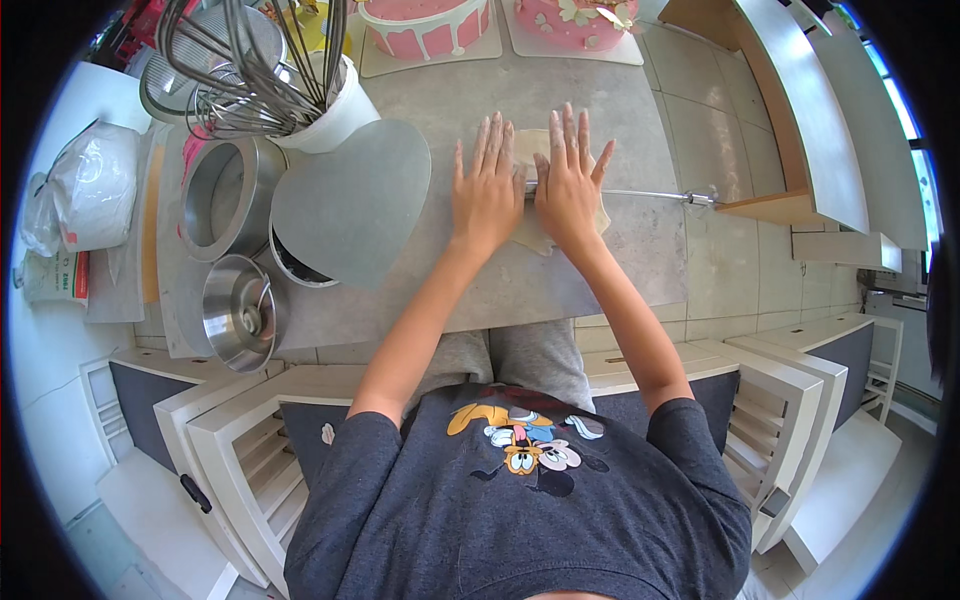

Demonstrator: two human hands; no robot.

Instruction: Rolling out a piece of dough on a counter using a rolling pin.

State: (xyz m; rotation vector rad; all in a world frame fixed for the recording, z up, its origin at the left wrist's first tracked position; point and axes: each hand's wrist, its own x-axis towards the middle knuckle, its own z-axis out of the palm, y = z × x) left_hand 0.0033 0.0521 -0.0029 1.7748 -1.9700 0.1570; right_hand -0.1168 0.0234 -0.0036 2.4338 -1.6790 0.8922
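Note:
A thin sheet of pale dough (534, 238) lies on the grey tabletop (420, 307), partly hidden under my hands. Across it runs a slim metal rod (637, 194), whose right end reaches past the table's edge. My left hand (487, 191) is laid palm down over the rod's left part, fingers stretched forward and not wrapped around it. Beside it my right hand (571, 187) also rests flat over the rod and dough, with the little finger spread. Both hands have whitish powder on the fingers.
On the left stand a white bucket (341, 112) of whisks, a round metal pan (251, 199), a steel bowl (240, 311) and a heart-shaped grey board (352, 199) over a round container. Two pink cakes (435, 34) (574, 26) sit at the back. White chairs (247, 405) flank me.

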